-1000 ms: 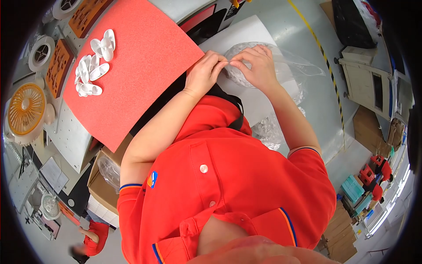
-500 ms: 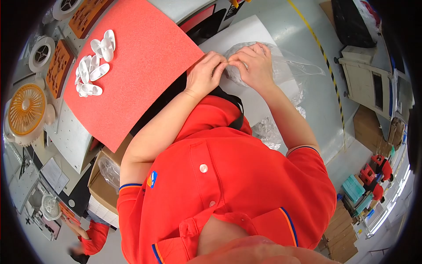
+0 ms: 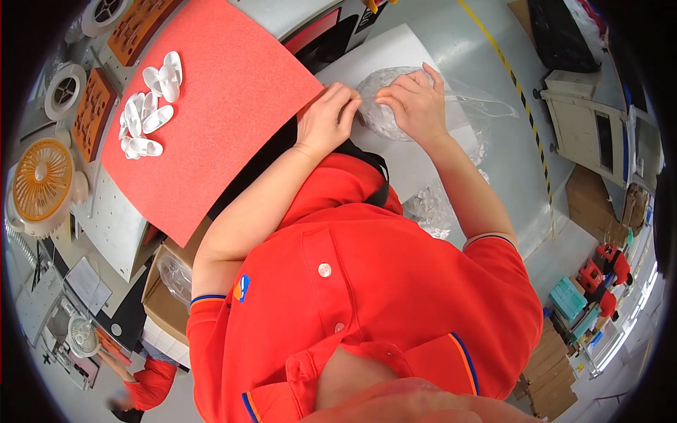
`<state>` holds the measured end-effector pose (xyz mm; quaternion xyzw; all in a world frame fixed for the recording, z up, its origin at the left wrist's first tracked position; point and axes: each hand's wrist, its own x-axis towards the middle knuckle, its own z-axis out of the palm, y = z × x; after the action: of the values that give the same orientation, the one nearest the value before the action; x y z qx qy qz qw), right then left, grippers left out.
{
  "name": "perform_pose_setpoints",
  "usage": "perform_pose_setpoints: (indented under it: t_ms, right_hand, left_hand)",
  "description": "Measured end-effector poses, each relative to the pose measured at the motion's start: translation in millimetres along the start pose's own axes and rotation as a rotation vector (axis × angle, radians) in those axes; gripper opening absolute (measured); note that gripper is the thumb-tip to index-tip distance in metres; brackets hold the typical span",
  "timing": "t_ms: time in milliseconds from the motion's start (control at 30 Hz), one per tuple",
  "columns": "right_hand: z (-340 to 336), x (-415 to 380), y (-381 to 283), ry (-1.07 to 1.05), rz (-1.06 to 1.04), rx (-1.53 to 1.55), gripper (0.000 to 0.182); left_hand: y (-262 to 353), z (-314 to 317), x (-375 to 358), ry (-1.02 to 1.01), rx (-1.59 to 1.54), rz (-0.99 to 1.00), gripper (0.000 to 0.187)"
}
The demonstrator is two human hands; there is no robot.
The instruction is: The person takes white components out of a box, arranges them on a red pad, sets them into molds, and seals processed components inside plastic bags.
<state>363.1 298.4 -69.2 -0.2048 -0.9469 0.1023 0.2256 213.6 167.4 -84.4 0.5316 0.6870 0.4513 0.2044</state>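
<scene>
A clear plastic bag (image 3: pixel 379 121), bulging with pale contents I cannot make out, lies over a white sheet (image 3: pixel 462 137). My left hand (image 3: pixel 326 118) pinches the bag's edge between thumb and fingertips, close to the corner of a red foam mat (image 3: pixel 233 106). A short way to the right, my right hand (image 3: pixel 416 106) grips another part of the bag's film, its index finger raised. A stretch of clear film runs between the two hands. Several glossy white oval plastic pieces (image 3: pixel 158 118) lie on the mat's left side.
An orange fan (image 3: pixel 44 176) and orange perforated plates (image 3: pixel 95 113) stand along the bench at left. A cardboard box (image 3: pixel 166 303) with clear plastic sits below the mat. A co-worker in red (image 3: pixel 151 384) is at lower left. A grey cabinet (image 3: pixel 589 130) stands at right.
My right hand has moved right, away from my left hand, and its index finger has lifted. The film between the hands has opened out. My left hand has barely moved.
</scene>
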Motion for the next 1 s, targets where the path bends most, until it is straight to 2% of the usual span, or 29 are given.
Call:
perform_pose_setpoints:
  t_ms: [100,333,433,500,700,1000]
  right_hand:
    - [-1,-1,6,0.012,-0.037,0.083,0.003]
    - [-11,-10,17,0.027,-0.014,-0.003,0.002]
    - [-10,-10,16,0.018,0.010,-0.034,0.003]
    - [-8,-10,15,0.012,0.015,-0.038,0.003]
    - [-7,-6,5,0.064,0.022,0.033,0.003]
    - [5,-9,6,-0.022,0.063,0.003,0.004]
  left_hand:
    - [-7,1,-1,0.031,-0.011,0.009,0.007]
    - [-10,2,0,0.014,-0.045,-0.033,0.010]
    - [-7,5,2,0.031,-0.059,-0.002,0.009]
    - [-6,8,5,0.040,0.063,0.135,0.008]
    - [-3,11,7,0.048,0.090,0.091,0.008]
    - [0,14,7,0.070,0.059,0.099,0.006]
